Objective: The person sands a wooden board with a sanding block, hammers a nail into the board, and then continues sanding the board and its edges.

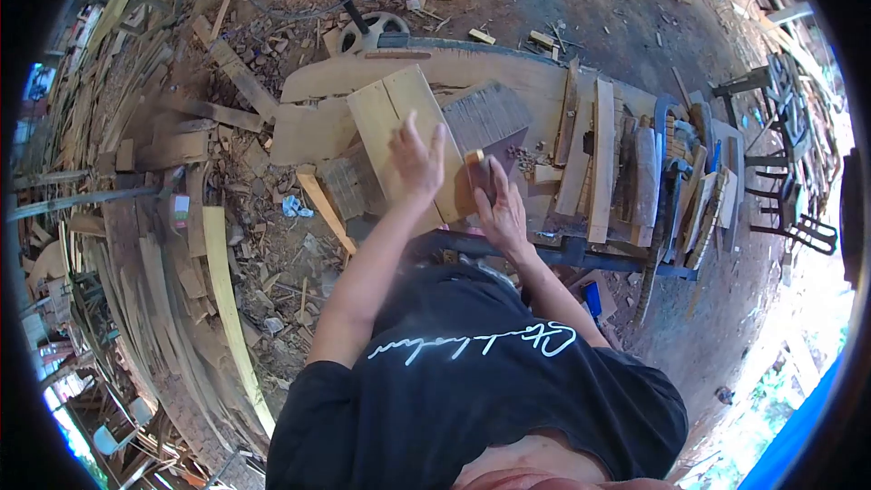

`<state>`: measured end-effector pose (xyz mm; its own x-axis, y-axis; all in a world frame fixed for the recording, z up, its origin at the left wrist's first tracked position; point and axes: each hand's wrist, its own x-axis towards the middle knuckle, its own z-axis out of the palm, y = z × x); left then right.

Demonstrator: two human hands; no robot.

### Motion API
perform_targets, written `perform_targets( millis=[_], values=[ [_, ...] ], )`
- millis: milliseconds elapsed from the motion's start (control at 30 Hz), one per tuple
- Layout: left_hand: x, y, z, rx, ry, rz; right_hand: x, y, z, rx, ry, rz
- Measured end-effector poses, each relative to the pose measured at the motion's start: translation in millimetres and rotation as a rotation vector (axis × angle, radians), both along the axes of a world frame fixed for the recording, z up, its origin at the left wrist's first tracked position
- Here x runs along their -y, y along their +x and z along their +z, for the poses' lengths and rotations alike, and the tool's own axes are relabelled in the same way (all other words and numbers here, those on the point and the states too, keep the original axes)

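A pale wooden panel (378,107), with a dark seam running along it, lies at a slant across grey weathered wood on the workbench (308,91). Over the middle of this panel is my left hand (419,161), open, its fingers stretched out and slightly blurred. My right hand (504,216) is closed around a dark brown block (481,177) with a light-coloured end, at the panel's right edge. The block's underside is hidden. Beyond the panel rests a grey, rough-grained wooden block (490,115).
Several wood strips (599,159) and clamps (667,172) crowd the bench's right end. A pedestal fan (340,0) stands beyond the bench. Long planks (154,308) are stacked at left, and offcuts litter the dirt floor. Chairs (789,163) stand at far right.
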<state>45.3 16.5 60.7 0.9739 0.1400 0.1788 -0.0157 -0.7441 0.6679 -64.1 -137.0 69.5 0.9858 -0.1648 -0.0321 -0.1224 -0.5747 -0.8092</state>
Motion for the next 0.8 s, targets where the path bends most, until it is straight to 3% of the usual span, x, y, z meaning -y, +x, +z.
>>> perform_targets(
  millis=[33, 100, 133, 200, 300, 367, 433, 533, 633, 700, 800],
  values=[
    [-9.2, 6.6, -1.5, -0.002, -0.003, -0.011, 1.1, -6.4, -2.5, -0.041, -0.008, 0.010],
    [-24.2, 18.2, -6.9, -0.050, 0.373, -0.004, 1.1, -9.6, -1.3, -0.093, -0.026, 0.035],
    [-28.3, 22.3, -10.9, -0.052, 0.372, -0.012, -0.9, -3.4, -1.1, -0.097, -0.027, 0.028],
    [-34.6, 24.9, -19.5, -0.136, 0.603, -0.098, -10.1, 13.1, -2.4, -0.178, -0.097, 0.060],
    [-30.8, 28.3, -19.1, -0.175, 0.623, -0.100, -34.0, 96.5, -20.5, -0.049, -0.161, 0.056],
    [-31.5, 27.9, -25.6, -0.168, 0.640, -0.102, -53.5, 170.9, -4.7, 0.072, -0.184, 0.064],
    [-33.9, 27.6, -29.0, -0.147, 0.655, -0.106, -68.4, 220.9, 2.2, 0.037, -0.197, 0.052],
    [-34.4, 27.6, -24.8, -0.220, 0.614, -0.123, -57.2, 209.8, -7.4, 0.067, -0.126, 0.090],
    [-34.5, 28.6, -24.2, -0.167, 0.593, -0.106, -25.2, 112.1, -23.8, 0.049, -0.026, 0.116],
    [-32.0, 33.3, -19.6, -0.205, 0.592, -0.105, -11.9, 66.2, -13.4, -0.147, -0.057, 0.102],
    [-32.5, 29.8, -24.4, -0.215, 0.612, -0.111, -25.6, 106.4, -23.1, -0.067, -0.089, 0.063]
  ],
)
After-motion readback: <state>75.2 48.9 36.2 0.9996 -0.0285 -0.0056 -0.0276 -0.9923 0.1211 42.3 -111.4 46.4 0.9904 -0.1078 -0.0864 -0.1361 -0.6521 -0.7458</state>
